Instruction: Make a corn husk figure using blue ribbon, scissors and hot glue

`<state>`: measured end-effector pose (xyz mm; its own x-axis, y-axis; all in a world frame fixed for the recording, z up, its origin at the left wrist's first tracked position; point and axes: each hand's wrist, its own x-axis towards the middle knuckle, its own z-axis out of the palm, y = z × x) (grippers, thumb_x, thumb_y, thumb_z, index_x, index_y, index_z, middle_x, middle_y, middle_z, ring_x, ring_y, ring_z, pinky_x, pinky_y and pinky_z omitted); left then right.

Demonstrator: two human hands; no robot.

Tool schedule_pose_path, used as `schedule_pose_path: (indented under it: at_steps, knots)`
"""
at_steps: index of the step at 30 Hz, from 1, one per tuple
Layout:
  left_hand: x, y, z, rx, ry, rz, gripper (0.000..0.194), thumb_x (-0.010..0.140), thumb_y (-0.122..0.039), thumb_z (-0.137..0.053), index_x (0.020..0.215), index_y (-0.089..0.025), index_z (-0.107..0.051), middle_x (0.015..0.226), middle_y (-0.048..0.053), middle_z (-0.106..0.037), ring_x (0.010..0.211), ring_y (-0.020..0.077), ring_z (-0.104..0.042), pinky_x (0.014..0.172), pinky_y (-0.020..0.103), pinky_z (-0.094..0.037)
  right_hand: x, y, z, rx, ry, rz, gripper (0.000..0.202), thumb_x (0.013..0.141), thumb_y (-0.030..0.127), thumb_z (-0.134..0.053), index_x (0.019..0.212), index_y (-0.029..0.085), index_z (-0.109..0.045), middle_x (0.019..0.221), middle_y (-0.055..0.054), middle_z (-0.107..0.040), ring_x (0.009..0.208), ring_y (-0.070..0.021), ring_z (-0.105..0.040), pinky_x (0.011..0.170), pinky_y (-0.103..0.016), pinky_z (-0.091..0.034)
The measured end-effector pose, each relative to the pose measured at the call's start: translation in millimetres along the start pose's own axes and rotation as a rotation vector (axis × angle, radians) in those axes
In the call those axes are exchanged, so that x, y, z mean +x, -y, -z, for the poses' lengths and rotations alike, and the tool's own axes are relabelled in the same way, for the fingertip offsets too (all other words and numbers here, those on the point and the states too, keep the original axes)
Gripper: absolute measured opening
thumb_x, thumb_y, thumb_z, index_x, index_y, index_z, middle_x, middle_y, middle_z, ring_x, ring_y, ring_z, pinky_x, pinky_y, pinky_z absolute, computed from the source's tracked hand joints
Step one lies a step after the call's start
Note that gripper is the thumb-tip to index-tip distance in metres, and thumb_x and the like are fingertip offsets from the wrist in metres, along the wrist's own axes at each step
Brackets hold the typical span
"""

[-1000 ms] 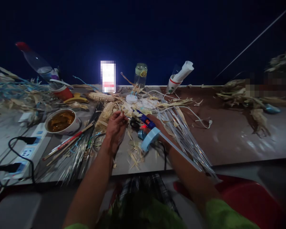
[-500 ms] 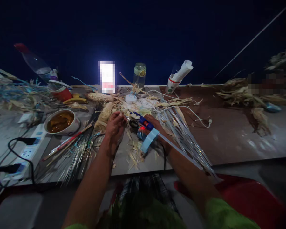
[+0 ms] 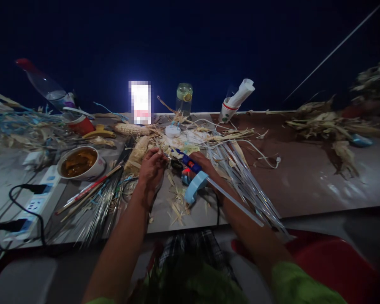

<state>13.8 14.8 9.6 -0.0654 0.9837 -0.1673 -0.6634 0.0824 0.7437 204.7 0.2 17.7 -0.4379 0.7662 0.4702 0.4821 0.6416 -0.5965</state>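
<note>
My right hand [image 3: 202,162] is wrapped around a blue hot glue gun [image 3: 190,161], whose nozzle end points up and left. A long clear glue stick [image 3: 236,198] juts from its back end. A red light glows on the gun, and a light blue curved part [image 3: 194,188] hangs below. My left hand [image 3: 153,162] is closed with thumb and fingers pinched close to the nozzle; what they hold is too small to make out. Corn husk scraps [image 3: 177,207] lie beneath the hands. A corn cob [image 3: 139,154] rests beside my left hand.
Clear glue sticks [image 3: 253,185] lie to the right, thin wires [image 3: 104,211] to the left. A bowl of brown liquid [image 3: 96,166] stands near a power strip [image 3: 38,202]. Behind are a lit screen [image 3: 141,99], a jar [image 3: 184,99] and a paper cup [image 3: 226,112]. Husks [image 3: 319,120] pile far right.
The whole view has shifted slightly, with things sitting a little further left. Both hands keep nearly the same pose, with the glue gun still in my right hand.
</note>
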Motion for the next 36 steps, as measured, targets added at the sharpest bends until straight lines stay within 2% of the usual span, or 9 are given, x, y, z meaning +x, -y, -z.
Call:
schedule_pose_path:
  at_steps: [3,7,11,16,22,29,32,36]
  knots:
    - [-1.0,-0.4,-1.9,-0.001,-0.047,0.01,0.026,0.058,-0.016,-0.07,0.076,-0.018,-0.052,0.062,-0.006,-0.058,0.055,0.0068,-0.055,0.059,0.022,-0.048,-1.9,-5.5,-1.9,-0.113,-0.022,-0.018,0.026,0.075,0.042,-0.059,0.082,0.017,-0.055,0.079,-0.006,-0.055,0.075,-0.0179,-0.046,0.07,-0.031,-0.035]
    - [-3.2,-0.6,-4.7,-0.021,-0.089,0.001,0.029,0.056,-0.017,-0.074,0.078,-0.018,-0.055,0.066,-0.005,-0.06,0.058,0.0063,-0.057,0.062,0.021,-0.049,-4.5,-10.9,0.6,-0.292,0.001,-0.126,0.031,0.068,0.037,-0.063,0.089,0.015,-0.059,0.093,-0.009,-0.057,0.086,-0.0211,-0.048,0.075,-0.033,-0.034]
    - [-2.6,0.8,-4.0,0.009,-0.066,-0.021,0.027,0.058,-0.02,-0.076,0.078,-0.017,-0.058,0.064,-0.004,-0.06,0.055,0.0061,-0.057,0.061,0.021,-0.049,-6.9,-11.9,6.4,-0.424,0.024,-0.289,0.04,0.064,0.036,-0.064,0.099,0.016,-0.061,0.102,-0.01,-0.056,0.095,-0.0246,-0.046,0.08,-0.035,-0.031]
    - [-1.9,0.0,-4.3,-0.067,0.012,-0.014,0.024,0.059,-0.018,-0.077,0.075,-0.018,-0.059,0.067,-0.003,-0.061,0.055,0.0067,-0.055,0.061,0.024,-0.049,-8.8,-16.2,10.5,-0.507,0.07,-0.416,0.036,0.066,0.036,-0.062,0.098,0.022,-0.063,0.1,-0.007,-0.055,0.096,-0.0253,-0.045,0.079,-0.037,-0.027]
    - [-5.1,-4.3,-6.0,-0.111,0.069,0.013,0.019,0.064,-0.021,-0.074,0.071,-0.017,-0.057,0.065,-0.004,-0.058,0.052,0.0052,-0.051,0.062,0.025,-0.049,-10.3,-21.8,12.5,-0.551,0.149,-0.458,0.035,0.066,0.036,-0.062,0.097,0.022,-0.064,0.1,-0.008,-0.055,0.096,-0.0257,-0.043,0.078,-0.036,-0.026]
    - [-4.1,-3.1,-7.6,-0.039,0.007,-0.022,0.024,0.06,-0.021,-0.077,0.067,-0.016,-0.055,0.063,-0.003,-0.058,0.049,0.0043,-0.048,0.052,0.018,-0.043,-11.6,-21.8,15.1,-0.55,0.159,-0.452,0.042,0.065,0.044,-0.064,0.102,0.025,-0.063,0.101,-0.007,-0.054,0.097,-0.0262,-0.043,0.079,-0.038,-0.027]
    - [-3.6,-2.6,-7.2,-0.03,0.001,-0.05,0.026,0.058,-0.022,-0.079,0.066,-0.016,-0.055,0.059,-0.004,-0.056,0.049,0.0042,-0.048,0.055,0.019,-0.045,-12.6,-24.0,15.8,-0.523,0.167,-0.458,0.048,0.062,0.045,-0.068,0.106,0.025,-0.063,0.101,-0.008,-0.055,0.098,-0.0272,-0.043,0.081,-0.039,-0.028]
    - [-5.4,-5.1,-6.3,-0.065,0.064,-0.028,0.024,0.058,-0.02,-0.078,0.067,-0.018,-0.055,0.061,-0.004,-0.056,0.052,0.0052,-0.05,0.062,0.024,-0.048,-13.2,-29.9,18.8,-0.419,0.192,-0.462,0.054,0.061,0.047,-0.069,0.109,0.023,-0.062,0.106,-0.009,-0.055,0.101,-0.0285,-0.045,0.085,-0.043,-0.031]
